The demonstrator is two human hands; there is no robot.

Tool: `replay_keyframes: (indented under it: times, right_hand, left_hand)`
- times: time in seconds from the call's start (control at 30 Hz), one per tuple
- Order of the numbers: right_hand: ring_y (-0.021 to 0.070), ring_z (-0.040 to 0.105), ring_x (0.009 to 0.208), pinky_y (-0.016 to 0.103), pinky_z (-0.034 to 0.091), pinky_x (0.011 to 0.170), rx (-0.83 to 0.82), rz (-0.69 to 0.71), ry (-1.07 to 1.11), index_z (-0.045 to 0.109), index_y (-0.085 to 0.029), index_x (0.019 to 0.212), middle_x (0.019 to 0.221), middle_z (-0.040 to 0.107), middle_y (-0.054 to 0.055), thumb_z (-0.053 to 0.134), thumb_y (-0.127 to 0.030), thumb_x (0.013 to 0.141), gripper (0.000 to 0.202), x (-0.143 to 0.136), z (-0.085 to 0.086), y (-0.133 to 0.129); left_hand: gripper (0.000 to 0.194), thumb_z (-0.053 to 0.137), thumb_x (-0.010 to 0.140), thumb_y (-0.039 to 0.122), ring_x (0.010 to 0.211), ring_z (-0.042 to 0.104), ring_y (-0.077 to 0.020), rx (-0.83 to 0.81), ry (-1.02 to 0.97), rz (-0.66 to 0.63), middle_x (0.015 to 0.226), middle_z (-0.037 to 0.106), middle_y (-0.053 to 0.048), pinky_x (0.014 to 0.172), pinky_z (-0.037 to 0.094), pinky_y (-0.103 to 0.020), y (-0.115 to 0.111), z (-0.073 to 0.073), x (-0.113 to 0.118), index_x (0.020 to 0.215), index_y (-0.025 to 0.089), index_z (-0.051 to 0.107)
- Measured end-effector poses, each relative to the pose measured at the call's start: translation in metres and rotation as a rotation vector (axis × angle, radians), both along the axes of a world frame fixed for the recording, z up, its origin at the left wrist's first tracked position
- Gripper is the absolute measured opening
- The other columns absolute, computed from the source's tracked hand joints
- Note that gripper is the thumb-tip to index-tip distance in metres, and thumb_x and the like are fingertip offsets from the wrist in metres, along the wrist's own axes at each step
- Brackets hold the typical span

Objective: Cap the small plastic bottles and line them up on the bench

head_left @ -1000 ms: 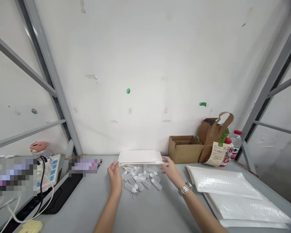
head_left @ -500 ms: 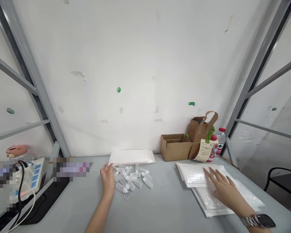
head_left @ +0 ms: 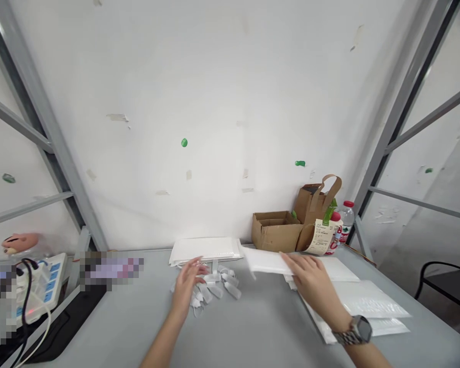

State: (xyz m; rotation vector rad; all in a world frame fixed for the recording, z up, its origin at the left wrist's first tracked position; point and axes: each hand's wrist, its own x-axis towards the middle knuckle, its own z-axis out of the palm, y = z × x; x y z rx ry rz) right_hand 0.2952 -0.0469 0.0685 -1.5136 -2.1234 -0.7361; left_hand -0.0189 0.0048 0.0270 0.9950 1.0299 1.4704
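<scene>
Right hand point(head_left: 314, 281): its grip is pinching the edge of a white padded mailer point(head_left: 266, 261), fingers above; the thumb is not showing. The mailer's free end is pointing left, tilting slightly, and ending close to the flat white stack point(head_left: 205, 249) near the wall. Whether the two are touching, I cannot tell. The hand is also covering the mailer's near part, so its link to the white sheet beyond the wrist is staying unclear.

Left hand point(head_left: 186, 286): its grip is holding nothing that shows; thumb and fingers are standing apart, partly hiding the small squeeze bottles point(head_left: 216, 291). Contact with them is not showing.

Surroundings: the bottles are lying loosely heaped on the desk point(head_left: 245, 332), just in front of the stack. More mailers point(head_left: 368, 299) are overlapping under and beside the right forearm. A cardboard box point(head_left: 276, 237) is standing just behind the held mailer.

Risks, as judged: gripping by one edge is leaving the free end unsupported, so sagging could be causing it to catch the stack or scatter the nearest bottles. Slick film could be letting it slip. The watch point(head_left: 362, 329) could be snagging the mailers below, dragging them askew.
</scene>
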Motion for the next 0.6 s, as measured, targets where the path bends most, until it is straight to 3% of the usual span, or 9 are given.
replay_keyframes:
  times: [0.07,0.13,0.23,0.33,0.4,0.5,0.6]
  right_hand:
    - [0.0217,0.053,0.099,0.042,0.035,0.089,0.052,0.119,0.014,0.051,-0.022,0.12,0.107,0.062,0.009,0.038,-0.005,0.079,0.046,-0.031,0.002,0.001]
    - [0.0222,0.05,0.106,0.045,0.031,0.094,0.063,0.212,0.005,0.05,-0.023,0.12,0.112,0.06,0.008,0.039,-0.005,0.08,0.045,-0.059,0.002,0.003]
    - [0.0213,0.048,0.109,0.047,0.031,0.096,0.095,0.297,0.007,0.049,-0.025,0.12,0.113,0.059,0.007,0.038,-0.004,0.081,0.046,-0.087,0.0,0.005]
    - [0.0227,0.045,0.114,0.048,0.031,0.097,0.096,0.373,0.056,0.047,-0.025,0.121,0.119,0.055,0.008,0.045,-0.013,0.083,0.04,-0.1,-0.002,0.003]
    - [0.0233,0.047,0.111,0.047,0.034,0.095,0.115,0.438,0.135,0.05,-0.023,0.117,0.117,0.056,0.009,0.05,-0.021,0.083,0.034,-0.105,-0.005,0.002]
    - [0.0203,0.057,0.087,0.04,0.043,0.08,0.097,0.436,0.402,0.061,-0.021,0.093,0.091,0.064,0.007,0.05,-0.026,0.084,0.015,-0.111,-0.013,0.006]
    - [0.0168,0.056,0.063,0.032,0.045,0.062,-0.191,0.335,0.79,0.06,-0.019,0.066,0.065,0.061,0.003,0.046,-0.037,0.085,0.029,-0.12,-0.021,0.021]
  left_hand:
    - [0.053,0.055,0.068,0.058,0.072,0.064,-0.023,-0.144,-0.075,-0.344,0.078,0.068,-0.009,0.052,0.048,-0.029,-0.01,0.003,0.01,0.099,0.015,0.059]
    - [0.056,0.048,0.071,0.062,0.08,0.065,-0.0259,-0.261,-0.173,-0.517,0.085,0.069,-0.012,0.057,0.051,-0.033,-0.019,0.003,0.017,0.1,0.015,0.06]
    - [0.044,0.061,0.069,0.049,0.09,0.064,-0.0267,-0.353,-0.264,-0.435,0.094,0.069,-0.011,0.072,0.052,-0.036,-0.023,0.001,0.021,0.1,0.017,0.06]
    - [0.039,0.071,0.064,0.029,0.093,0.063,-0.0261,-0.311,-0.311,-0.265,0.099,0.068,-0.01,0.08,0.051,-0.036,-0.016,0.002,0.016,0.099,0.016,0.06]
    - [0.037,0.071,0.064,0.026,0.095,0.063,-0.0251,-0.292,-0.355,-0.155,0.103,0.067,-0.009,0.08,0.052,-0.033,-0.009,0.003,0.012,0.098,0.016,0.06]
    - [0.034,0.07,0.066,0.027,0.1,0.061,-0.0239,-0.284,-0.398,-0.058,0.109,0.065,-0.008,0.079,0.053,-0.03,-0.003,0.002,0.007,0.098,0.018,0.061]
    - [0.037,0.07,0.066,0.029,0.101,0.06,-0.024,-0.286,-0.388,-0.055,0.114,0.063,-0.008,0.075,0.054,-0.029,-0.002,-0.001,0.007,0.1,0.018,0.06]
